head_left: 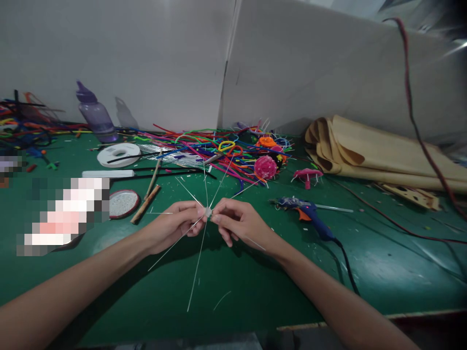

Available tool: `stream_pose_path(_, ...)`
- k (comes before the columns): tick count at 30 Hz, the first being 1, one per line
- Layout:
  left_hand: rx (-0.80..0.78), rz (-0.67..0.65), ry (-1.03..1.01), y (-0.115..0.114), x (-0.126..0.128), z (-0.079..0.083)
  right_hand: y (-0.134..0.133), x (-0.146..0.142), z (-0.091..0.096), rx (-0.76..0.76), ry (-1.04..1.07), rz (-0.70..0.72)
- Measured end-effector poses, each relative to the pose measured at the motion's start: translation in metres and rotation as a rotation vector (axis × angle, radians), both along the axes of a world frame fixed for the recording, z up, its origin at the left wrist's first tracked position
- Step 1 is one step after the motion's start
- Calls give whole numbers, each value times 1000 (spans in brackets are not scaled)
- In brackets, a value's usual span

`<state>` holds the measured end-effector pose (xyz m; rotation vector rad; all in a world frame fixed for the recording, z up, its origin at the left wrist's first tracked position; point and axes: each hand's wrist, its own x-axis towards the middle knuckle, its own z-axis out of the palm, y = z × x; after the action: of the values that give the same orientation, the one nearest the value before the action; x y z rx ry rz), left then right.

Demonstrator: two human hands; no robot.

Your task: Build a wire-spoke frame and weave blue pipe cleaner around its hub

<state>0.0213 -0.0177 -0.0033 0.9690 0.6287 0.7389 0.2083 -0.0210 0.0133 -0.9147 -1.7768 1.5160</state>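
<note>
One small pale, translucent hub hung between your hands above the green tabletop, near the middle of the view. Several thin, straight white spokes radiated from it in different directions, some passing behind your fingers.

Left hand: one, narrowed; thumb and forefinger pinched the hub from its left side.

Right hand: one, likewise narrowed; thumb and forefinger appeared to pinch the hub's right edge, lower fingers loosely curled.

Step in hand, as judged: close fingertip work at the centre where the spokes met. Next move, as judged: it called for a steady left pinch, light right-hand pressure, and fingers kept from bending the spokes.

To your right, lying on the tabletop: one blue glue gun with an orange trigger; beyond it, one pink mushroom-shaped piece.

Beyond your hands: one tangled heap of multicoloured fuzzy stems.

To your left: two brown wooden twigs, touching; one flat white spool; one translucent purple bottle, tilted.
</note>
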Motion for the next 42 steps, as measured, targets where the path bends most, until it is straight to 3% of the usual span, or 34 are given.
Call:
stream_pose_path(10, -9, -3, 34, 1, 0, 1, -1, 0, 3, -15, 63, 15)
stream_pose_path(20, 5, 27, 73, -1, 1, 1, -2, -1, 1, 61, -29, -45)
stream_pose_path(25, 115, 138, 168, 1, 2, 2, -1, 1, 5, 74, -82, -29)
stream_pose_path(30, 268, 310, 281, 3, 3, 2, 2, 4, 0, 329, -311, -125)
stream_pose_path(37, 367, 375, 394, 3, 3, 2, 11, 7, -10, 581, -461, -281)
stream_pose_path(39, 381, 389, 420, 3, 2, 2, 11, 6, -7, 602, -432, -276)
stream_pose_path(42, 408, 387, 456, 2, 2, 4, 8, 3, -2, 500, -363, -231)
